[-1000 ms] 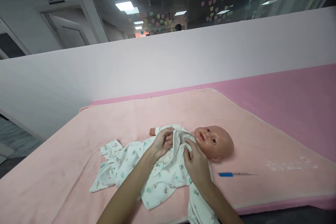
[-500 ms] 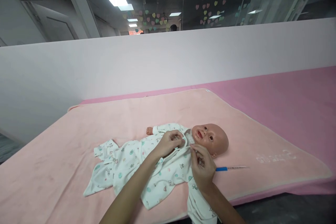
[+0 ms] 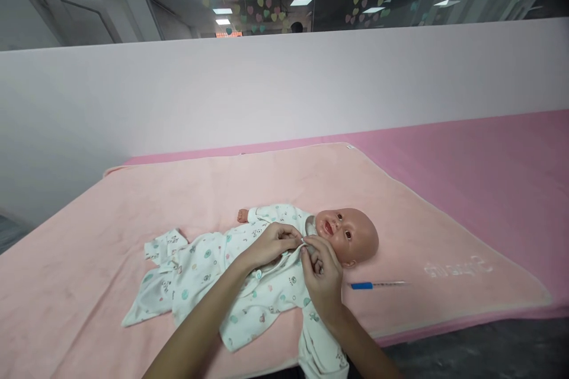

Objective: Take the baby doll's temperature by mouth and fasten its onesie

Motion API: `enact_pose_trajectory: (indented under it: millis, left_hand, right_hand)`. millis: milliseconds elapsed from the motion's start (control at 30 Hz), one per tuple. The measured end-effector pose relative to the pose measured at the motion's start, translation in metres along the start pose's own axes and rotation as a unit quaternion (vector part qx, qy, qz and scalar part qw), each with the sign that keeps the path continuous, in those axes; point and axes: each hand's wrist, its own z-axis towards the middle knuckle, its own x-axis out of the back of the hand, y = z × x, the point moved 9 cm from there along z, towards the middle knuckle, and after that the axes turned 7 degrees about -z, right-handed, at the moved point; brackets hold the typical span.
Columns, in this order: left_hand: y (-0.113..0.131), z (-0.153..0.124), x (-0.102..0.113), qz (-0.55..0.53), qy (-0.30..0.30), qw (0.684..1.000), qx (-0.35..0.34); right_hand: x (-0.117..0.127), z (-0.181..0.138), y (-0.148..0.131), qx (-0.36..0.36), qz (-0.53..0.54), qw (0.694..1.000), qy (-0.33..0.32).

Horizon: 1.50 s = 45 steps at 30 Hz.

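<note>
A baby doll point(image 3: 362, 237) lies on its back with its head to the right, dressed in a white romper point(image 3: 202, 266) with small coloured prints. At the neckline my left hand point(image 3: 275, 243) pinches an edge of the romper. Close against it, my right hand point(image 3: 323, 269) pinches the same collar area, fingertips nearly touching the left ones just below the doll's chin. A small white bit of the garment, perhaps a tie or fastener, shows between the fingertips. One sleeve point(image 3: 317, 337) hangs toward me, beneath my right forearm.
A peach blanket point(image 3: 178, 189) lies under the doll, over a pink cover point(image 3: 480, 160). Right of my right hand is a thin stick with a blue end point(image 3: 362, 286), perhaps a thermometer. A low white wall point(image 3: 267, 95) stands behind, with glass above it.
My hands have come together at the neckline, the right one moving left to meet the left. The whole view has shifted slightly, with the doll lying as before.
</note>
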Motion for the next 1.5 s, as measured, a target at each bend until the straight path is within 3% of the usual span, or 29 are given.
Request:
enact_pose_trajectory:
  millis: [233,367,833,1500]
  left_hand:
    - [0.017,-0.005,-0.005,0.009,-0.023,0.999,-0.035]
    - [0.016,-0.007,-0.006,0.028,-0.037,0.999,-0.025]
    - [0.003,-0.001,0.009,0.017,0.03,0.999,-0.022]
    - [0.006,-0.002,0.005,0.007,0.024,0.999,-0.031]
  right_hand:
    - [-0.001,0.001,0.002,-0.007,0.001,1.0,-0.011]
    - [0.002,-0.001,0.006,-0.026,0.0,1.0,-0.003]
    - [-0.004,-0.008,0.02,-0.061,0.024,0.998,-0.024]
    - [-0.005,-0.012,0.027,-0.091,0.059,0.994,-0.023]
